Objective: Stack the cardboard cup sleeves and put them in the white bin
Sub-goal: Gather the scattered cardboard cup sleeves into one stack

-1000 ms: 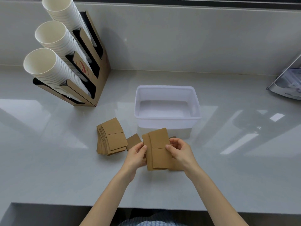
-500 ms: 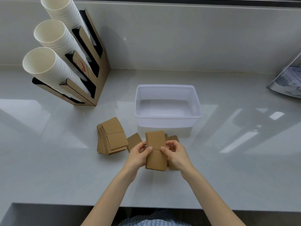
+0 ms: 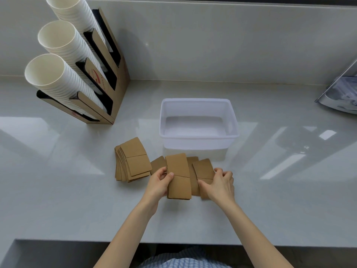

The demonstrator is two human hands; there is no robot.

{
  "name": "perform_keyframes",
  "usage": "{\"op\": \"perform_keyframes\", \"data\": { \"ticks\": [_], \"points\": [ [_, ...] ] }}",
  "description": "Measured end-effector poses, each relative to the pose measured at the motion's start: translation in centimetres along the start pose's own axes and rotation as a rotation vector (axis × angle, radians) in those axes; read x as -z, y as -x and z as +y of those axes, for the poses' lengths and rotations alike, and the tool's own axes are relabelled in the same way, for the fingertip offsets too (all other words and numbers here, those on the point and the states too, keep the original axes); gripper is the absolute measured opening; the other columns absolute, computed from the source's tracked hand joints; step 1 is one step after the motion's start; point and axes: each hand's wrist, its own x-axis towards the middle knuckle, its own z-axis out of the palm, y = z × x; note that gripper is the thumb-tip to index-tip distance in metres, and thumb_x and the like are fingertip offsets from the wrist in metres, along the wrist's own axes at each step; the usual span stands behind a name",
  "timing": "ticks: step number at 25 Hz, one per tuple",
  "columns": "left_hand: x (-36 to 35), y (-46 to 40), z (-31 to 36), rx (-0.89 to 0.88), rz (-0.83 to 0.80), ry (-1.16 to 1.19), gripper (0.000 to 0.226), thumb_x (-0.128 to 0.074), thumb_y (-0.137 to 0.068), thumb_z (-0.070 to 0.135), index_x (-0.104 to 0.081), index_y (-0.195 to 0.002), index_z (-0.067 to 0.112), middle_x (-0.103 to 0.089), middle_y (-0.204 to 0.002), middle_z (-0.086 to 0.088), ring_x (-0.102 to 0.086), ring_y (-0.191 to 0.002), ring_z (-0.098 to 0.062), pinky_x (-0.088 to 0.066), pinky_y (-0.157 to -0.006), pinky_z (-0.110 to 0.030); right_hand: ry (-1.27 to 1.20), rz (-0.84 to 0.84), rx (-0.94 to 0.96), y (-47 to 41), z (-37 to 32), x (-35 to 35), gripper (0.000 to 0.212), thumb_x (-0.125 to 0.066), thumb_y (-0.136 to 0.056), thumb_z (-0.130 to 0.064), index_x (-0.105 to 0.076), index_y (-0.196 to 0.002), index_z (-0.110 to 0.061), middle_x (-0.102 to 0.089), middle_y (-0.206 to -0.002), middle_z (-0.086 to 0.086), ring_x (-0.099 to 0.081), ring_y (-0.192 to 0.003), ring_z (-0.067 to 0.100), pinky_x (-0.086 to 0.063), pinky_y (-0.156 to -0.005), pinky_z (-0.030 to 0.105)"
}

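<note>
My left hand [image 3: 159, 183] grips a small stack of flat brown cardboard sleeves [image 3: 178, 177] by its left edge, just in front of the white bin [image 3: 199, 141]. My right hand [image 3: 219, 184] pinches another sleeve [image 3: 203, 169] lying to the right of that stack. One more loose sleeve [image 3: 158, 163] lies behind my left hand. A fanned pile of sleeves [image 3: 132, 160] rests on the counter to the left. The white bin stands with nothing in it.
A cardboard dispenser [image 3: 108, 74] with three tilted columns of white paper cups [image 3: 56, 74] stands at the back left. A grey appliance [image 3: 342, 95] sits at the far right edge. The counter's front edge runs below my forearms.
My right hand let go of the stack and moved right onto a loose sleeve on the counter. My left hand now holds the stack alone.
</note>
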Motion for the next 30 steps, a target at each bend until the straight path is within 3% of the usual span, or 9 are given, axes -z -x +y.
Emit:
{"op": "perform_keyframes", "data": {
  "ticks": [11, 15, 18, 22, 26, 30],
  "points": [
    [0.8, 0.1, -0.3, -0.007, 0.048, 0.012, 0.026, -0.045, -0.092, 0.017, -0.053, -0.117, 0.015, -0.063, -0.094, 0.007, -0.058, -0.084, -0.012, -0.047, -0.07, -0.028, 0.036, 0.065, -0.067, -0.3, 0.3, -0.1, 0.062, -0.067, -0.078, -0.034, -0.037, -0.122, -0.003, -0.043, -0.13, 0.015, -0.04, -0.123, 0.031, -0.038, -0.097, 0.038],
    [0.8, 0.1, -0.2, -0.013, 0.056, 0.012, 0.025, -0.044, -0.092, 0.016, -0.052, -0.116, 0.015, -0.062, -0.093, 0.007, -0.058, -0.083, -0.012, -0.048, -0.07, -0.029, -0.206, 0.03, -0.05, -1.1, 1.1, 0.8, 0.033, -0.053, -0.088, -0.017, -0.046, -0.117, -0.004, -0.054, -0.123, 0.014, -0.05, -0.114, 0.03, -0.042, -0.095, 0.04],
    [0.8, 0.1, -0.2, -0.015, 0.057, 0.007, 0.026, -0.042, -0.093, 0.016, -0.052, -0.117, 0.016, -0.061, -0.096, 0.006, -0.057, -0.088, -0.013, -0.049, -0.072, -0.029, -0.459, 0.002, -0.06, -1.1, 1.1, 1.7, 0.029, -0.046, -0.091, -0.011, -0.053, -0.118, -0.004, -0.059, -0.113, 0.01, -0.053, -0.1, 0.024, -0.043, -0.085, 0.032],
    [0.8, 0.0, -0.1, -0.011, 0.059, 0.004, 0.025, -0.041, -0.094, 0.016, -0.052, -0.116, 0.016, -0.06, -0.094, 0.007, -0.056, -0.084, -0.009, -0.048, -0.069, -0.027, -0.866, -0.135, -0.045, -0.5, -0.2, 2.8, 0.027, -0.045, -0.092, -0.01, -0.056, -0.116, -0.005, -0.061, -0.107, 0.007, -0.056, -0.097, 0.021, -0.047, -0.074, 0.023],
    [0.6, 0.1, 0.0, -0.007, 0.031, 0.011, 0.025, -0.041, -0.094, 0.016, -0.053, -0.116, 0.015, -0.061, -0.093, 0.006, -0.057, -0.081, -0.009, -0.048, -0.062, -0.023, -0.927, -0.276, 0.01, 0.1, -1.6, 2.7, 0.023, -0.044, -0.093, -0.009, -0.059, -0.11, -0.009, -0.064, -0.098, 0.003, -0.059, -0.091, 0.016, -0.049, -0.076, 0.022],
    [0.4, 0.3, -0.1, 0.001, -0.006, 0.044, 0.028, -0.042, -0.093, 0.015, -0.053, -0.119, 0.014, -0.064, -0.097, 0.003, -0.061, -0.088, -0.013, -0.052, -0.071, -0.026, -0.864, -0.287, 0.05, 0.7, -2.5, 1.6, 0.021, -0.047, -0.092, -0.01, -0.059, -0.109, -0.008, -0.062, -0.096, 0.002, -0.058, -0.088, 0.014, -0.049, -0.076, 0.023]
  ]
}}
